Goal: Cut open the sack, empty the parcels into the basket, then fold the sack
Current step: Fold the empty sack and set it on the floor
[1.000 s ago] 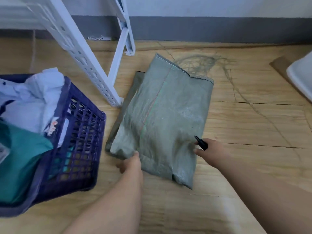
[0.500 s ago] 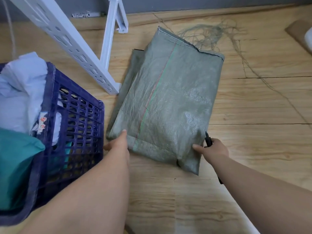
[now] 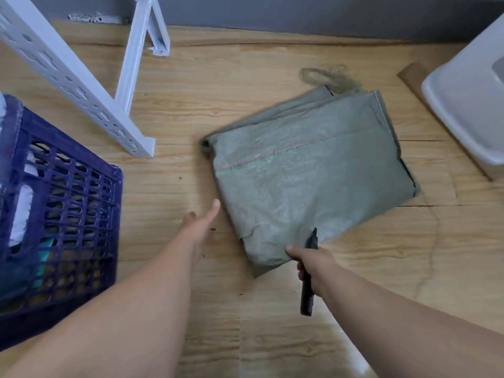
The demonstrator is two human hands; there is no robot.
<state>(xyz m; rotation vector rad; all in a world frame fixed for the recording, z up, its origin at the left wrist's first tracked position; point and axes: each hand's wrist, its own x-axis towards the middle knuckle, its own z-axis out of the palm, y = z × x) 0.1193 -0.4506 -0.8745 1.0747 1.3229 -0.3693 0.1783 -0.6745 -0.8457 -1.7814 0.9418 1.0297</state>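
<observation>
The grey-green woven sack (image 3: 308,170) lies folded flat on the wooden floor, turned at an angle, with a red and green stripe across it. My right hand (image 3: 311,264) pinches the sack's near corner and also holds a black cutter (image 3: 307,285) whose handle sticks out below the fist. My left hand (image 3: 200,223) is open, fingers stretched, just left of the sack's near-left edge and apart from it. The blue plastic basket (image 3: 62,214) stands at the left with white and teal parcels showing through its lattice.
A white perforated metal rack frame (image 3: 90,85) stands on the floor behind the basket. A white plastic bin (image 3: 469,105) sits at the right edge. A tangle of loose thread (image 3: 327,76) lies beyond the sack. A grey wall skirts the far side.
The sack has been swung to the right and rotated, now lying crosswise. My left hand has let go of its edge and opened. My right hand still grips the corner and the cutter.
</observation>
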